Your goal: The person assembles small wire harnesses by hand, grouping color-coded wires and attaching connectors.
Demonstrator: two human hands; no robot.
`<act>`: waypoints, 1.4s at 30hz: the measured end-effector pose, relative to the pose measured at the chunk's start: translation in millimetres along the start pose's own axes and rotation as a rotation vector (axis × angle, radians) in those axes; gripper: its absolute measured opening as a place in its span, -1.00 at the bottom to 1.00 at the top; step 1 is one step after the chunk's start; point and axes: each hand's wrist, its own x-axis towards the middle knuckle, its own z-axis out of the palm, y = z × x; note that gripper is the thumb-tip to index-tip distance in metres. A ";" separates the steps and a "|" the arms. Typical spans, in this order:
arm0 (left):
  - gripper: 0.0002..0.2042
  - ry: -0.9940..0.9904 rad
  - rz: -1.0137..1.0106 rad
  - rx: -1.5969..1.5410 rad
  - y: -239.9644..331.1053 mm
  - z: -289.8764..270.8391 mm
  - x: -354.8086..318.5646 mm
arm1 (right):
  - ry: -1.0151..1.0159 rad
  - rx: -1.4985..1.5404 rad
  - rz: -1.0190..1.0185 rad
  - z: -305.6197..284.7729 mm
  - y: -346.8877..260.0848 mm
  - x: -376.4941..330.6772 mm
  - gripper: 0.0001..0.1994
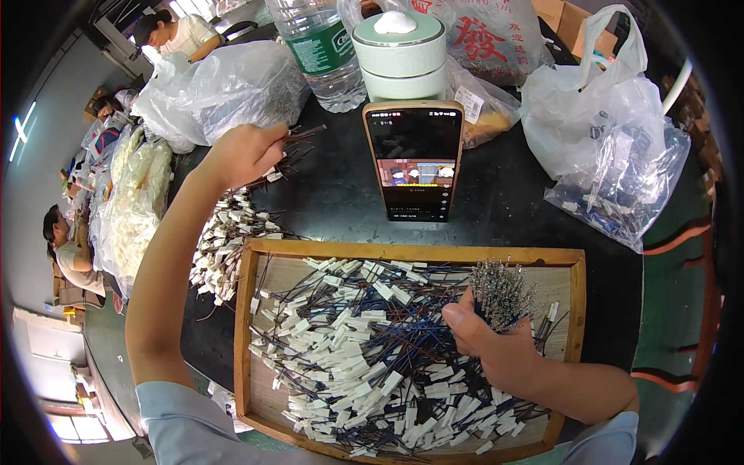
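My right hand [500, 349] is closed around a bundle of thin wire leads [502, 293], with their silvery tips pointing up. It is above the right part of a wooden-framed tray [409, 253]. In the tray lies a thick, tangled layer of short dark wires with white connectors [341, 356]. My left hand [242, 156] is reached out to the far left, its fingers pinched on a few dark wire leads [308, 132]. Below it on the black table is a pile of similar white-ended wire leads [225, 252].
A phone [415, 159] leans against a pale green lidded container [399, 58] behind the tray. Beside them are a large water bottle [322, 54] and plastic bags [589, 116]. A big clear bag [221, 89] lies at far left. Other people [182, 35] sit beyond.
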 end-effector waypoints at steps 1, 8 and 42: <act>-0.86 0.001 -0.002 0.002 -2.0 -0.7 -4.2 | -0.002 -0.001 -0.001 0.1 0.0 -0.1 -0.83; -0.89 -0.069 -0.023 0.018 7.4 -8.1 -34.2 | -0.002 0.017 -0.012 -0.1 2.6 0.1 -0.84; -0.85 -0.237 -0.109 -0.174 86.2 -25.3 -4.0 | -0.038 -0.086 0.000 3.1 -8.8 -2.5 -0.83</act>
